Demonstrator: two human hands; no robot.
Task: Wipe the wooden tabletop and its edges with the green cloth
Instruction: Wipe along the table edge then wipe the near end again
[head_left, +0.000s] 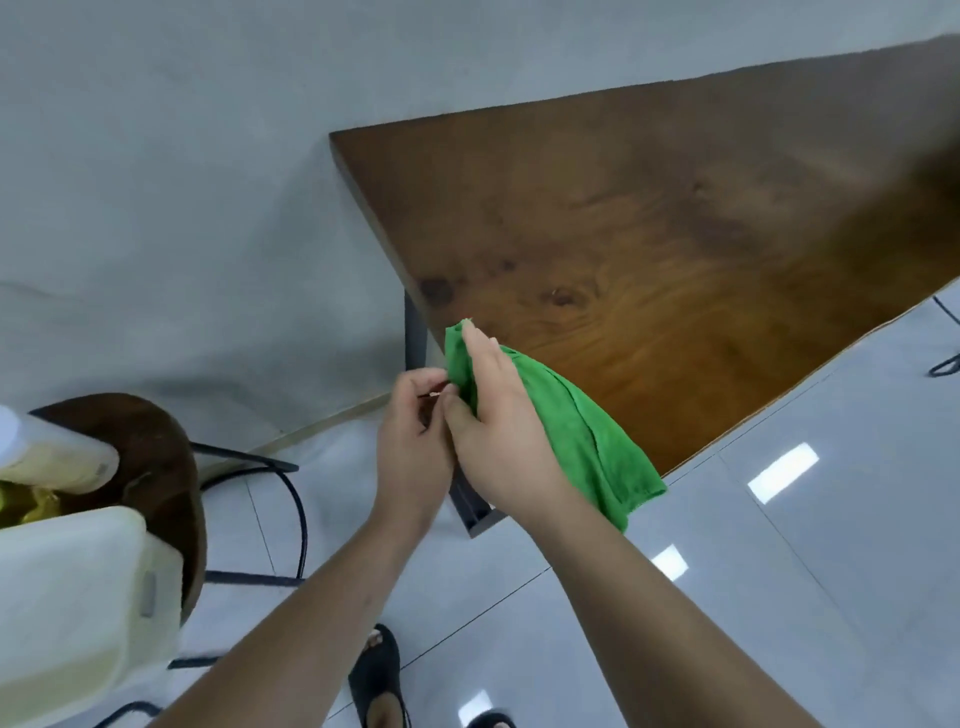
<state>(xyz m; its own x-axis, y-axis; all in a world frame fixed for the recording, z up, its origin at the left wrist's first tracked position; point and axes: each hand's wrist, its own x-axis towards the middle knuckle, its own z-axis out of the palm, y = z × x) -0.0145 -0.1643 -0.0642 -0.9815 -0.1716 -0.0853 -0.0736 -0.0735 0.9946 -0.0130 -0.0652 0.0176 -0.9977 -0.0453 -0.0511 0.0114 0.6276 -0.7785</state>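
Head cam, going left to right: a round stool (156, 467) with pale plastic containers (78, 587) on it, then the left hand (413, 447) with fingertips pinched on the green cloth (561, 431) edge. Right hand (498, 426) lies over the cloth, fingers straight and together, thumb tucked underneath. Cloth hangs off the fingers over the near corner of the wooden tabletop (649, 223).
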